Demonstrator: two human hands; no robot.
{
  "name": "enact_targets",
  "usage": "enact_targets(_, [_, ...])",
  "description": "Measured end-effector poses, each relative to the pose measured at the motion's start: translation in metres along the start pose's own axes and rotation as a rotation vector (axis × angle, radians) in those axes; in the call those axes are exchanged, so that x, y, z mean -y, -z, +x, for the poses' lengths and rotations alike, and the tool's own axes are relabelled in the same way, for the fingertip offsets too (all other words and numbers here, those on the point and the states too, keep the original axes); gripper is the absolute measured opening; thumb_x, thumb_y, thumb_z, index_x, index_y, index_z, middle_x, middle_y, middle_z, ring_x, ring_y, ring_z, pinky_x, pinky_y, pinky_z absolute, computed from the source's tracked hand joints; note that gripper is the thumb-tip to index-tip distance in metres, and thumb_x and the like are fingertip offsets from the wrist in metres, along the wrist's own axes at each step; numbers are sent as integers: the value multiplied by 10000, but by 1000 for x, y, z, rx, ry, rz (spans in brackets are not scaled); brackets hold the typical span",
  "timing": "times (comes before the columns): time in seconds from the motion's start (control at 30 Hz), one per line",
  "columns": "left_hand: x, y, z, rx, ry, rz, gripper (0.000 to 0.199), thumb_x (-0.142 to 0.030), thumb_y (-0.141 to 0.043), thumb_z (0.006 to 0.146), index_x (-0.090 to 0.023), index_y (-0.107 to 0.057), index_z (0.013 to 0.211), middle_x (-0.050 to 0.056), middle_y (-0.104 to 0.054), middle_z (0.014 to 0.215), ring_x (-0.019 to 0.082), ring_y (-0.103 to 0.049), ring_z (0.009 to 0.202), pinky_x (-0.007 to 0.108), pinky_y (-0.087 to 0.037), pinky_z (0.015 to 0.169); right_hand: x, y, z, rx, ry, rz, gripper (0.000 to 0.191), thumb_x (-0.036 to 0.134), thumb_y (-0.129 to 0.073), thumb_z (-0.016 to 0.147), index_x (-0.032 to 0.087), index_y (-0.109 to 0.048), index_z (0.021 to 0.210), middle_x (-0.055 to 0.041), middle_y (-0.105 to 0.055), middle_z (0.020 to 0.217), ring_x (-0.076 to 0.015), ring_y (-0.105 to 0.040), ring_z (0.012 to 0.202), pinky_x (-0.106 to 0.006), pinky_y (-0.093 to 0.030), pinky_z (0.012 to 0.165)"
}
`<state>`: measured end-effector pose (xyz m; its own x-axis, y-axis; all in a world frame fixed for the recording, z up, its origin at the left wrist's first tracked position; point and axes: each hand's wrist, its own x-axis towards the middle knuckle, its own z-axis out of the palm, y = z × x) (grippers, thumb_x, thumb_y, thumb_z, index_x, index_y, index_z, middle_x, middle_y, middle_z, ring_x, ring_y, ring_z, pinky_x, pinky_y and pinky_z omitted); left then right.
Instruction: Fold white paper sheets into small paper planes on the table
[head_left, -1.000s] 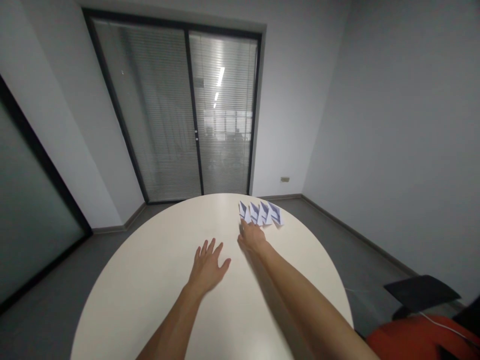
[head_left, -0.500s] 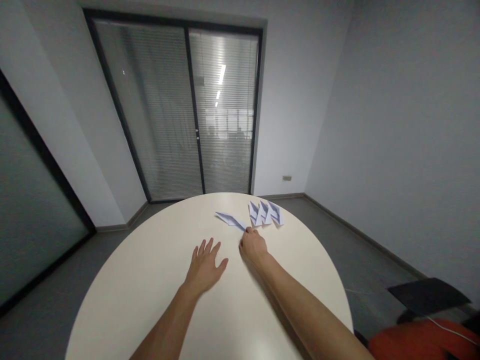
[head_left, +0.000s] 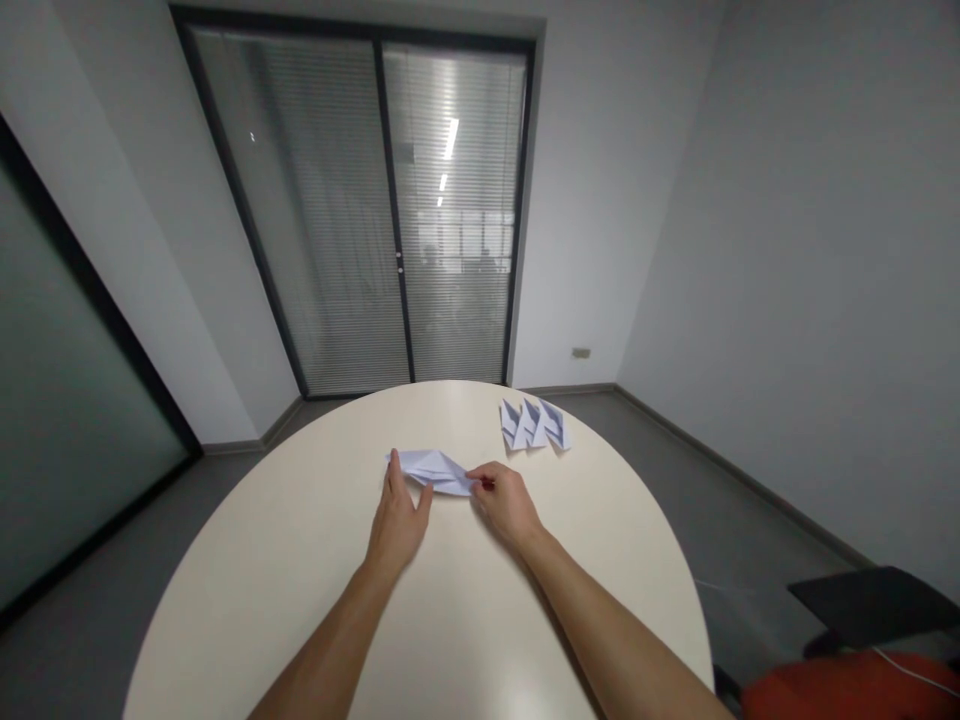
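Observation:
A white sheet of folded paper, long with pointed ends and creases along its length, lies across the middle of the table in front of me. The paper's right tip is pinched between the thumb and fingers of my right hand. At the other end, my left hand holds the paper's left part, fingers over the tip and thumb at the near edge. Beyond my right hand, several smaller folded paper pieces stand in a row, close together.
The round cream table has a curved edge on all sides. To the lower right are a red chair seat and a black flat panel. A glass door with blinds stands behind the table.
The folded paper has come nearer and to the left, with my right hand on its end. My left hand has moved from the bare tabletop onto the paper's left end.

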<state>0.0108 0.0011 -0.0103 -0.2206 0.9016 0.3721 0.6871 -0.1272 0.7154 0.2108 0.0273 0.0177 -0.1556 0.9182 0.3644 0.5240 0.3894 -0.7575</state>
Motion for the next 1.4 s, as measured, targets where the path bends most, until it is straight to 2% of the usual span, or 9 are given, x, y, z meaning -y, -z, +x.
enact_targets(0.23, [-2,1,-2,-67,-103,-51,781,-346,-544,945,-231,-135,1601,172,-399,1538,268,-585,1273,428,-509,1044,-4,3,-2,2,-52,-44,347,88,-565,805,186,-780,1060,-68,-762,1078,-188,-692,912,-285,-521,883])
enact_targets(0.53, [-12,7,-3,-91,-152,-68,653,-383,-514,977,-201,-243,1543,179,-431,1491,271,-580,1256,448,-485,1068,11,12,-7,104,27,-190,509,61,-536,821,217,-707,1275,-75,-713,1130,-191,-669,955,-277,-489,922])
enact_targets(0.63, [-12,6,-1,-92,-153,-71,638,-369,-513,975,-203,-253,1534,174,-451,1467,270,-588,1245,454,-487,1064,12,12,-7,128,36,-230,529,44,-518,819,211,-691,1291,-77,-702,1171,-193,-666,1001,-269,-476,943])
enact_targets(0.73, [-12,4,0,-93,-141,-73,636,-360,-515,972,-208,-254,1531,171,-460,1457,271,-587,1246,454,-490,1060,10,13,-6,125,57,-260,493,42,-519,827,206,-699,1256,-74,-704,1176,-188,-662,1030,-256,-466,953])
enact_targets(0.93, [-10,-3,5,-97,-71,-70,656,-415,-518,972,-207,-248,1532,173,-465,1465,264,-599,1223,436,-514,1018,4,14,-2,82,13,-259,253,122,-538,880,200,-756,984,-69,-750,1029,-203,-677,961,-276,-473,876])
enact_targets(1.0, [-10,-6,7,-101,-23,-74,651,-429,-504,977,-197,-252,1530,181,-473,1456,266,-601,1221,433,-523,1000,-2,13,1,62,-26,-162,211,170,-550,896,199,-750,955,-66,-760,998,-208,-682,927,-288,-480,846])
enact_targets(1.13, [-5,-11,12,-111,44,-106,614,-424,-450,1000,-170,-257,1525,196,-492,1433,266,-593,1240,441,-505,1025,-17,9,10,56,-116,199,171,250,-592,887,164,-735,925,-71,-758,928,-203,-682,882,-303,-506,832])
enact_targets(1.27, [1,-14,15,-109,64,-154,614,-421,-462,996,-143,-273,1509,201,-547,1370,272,-596,1233,462,-484,1049,-23,10,19,72,-236,519,338,456,-679,844,150,-724,982,-86,-739,953,-203,-668,846,-306,-542,734])
enact_targets(1.4, [3,-11,16,-87,80,-198,587,-436,-445,1002,-138,-311,1490,190,-597,1313,268,-608,1213,459,-472,1057,-16,14,21,96,-258,772,480,600,-777,734,176,-719,951,-92,-724,1097,-210,-662,956,-337,-558,834])
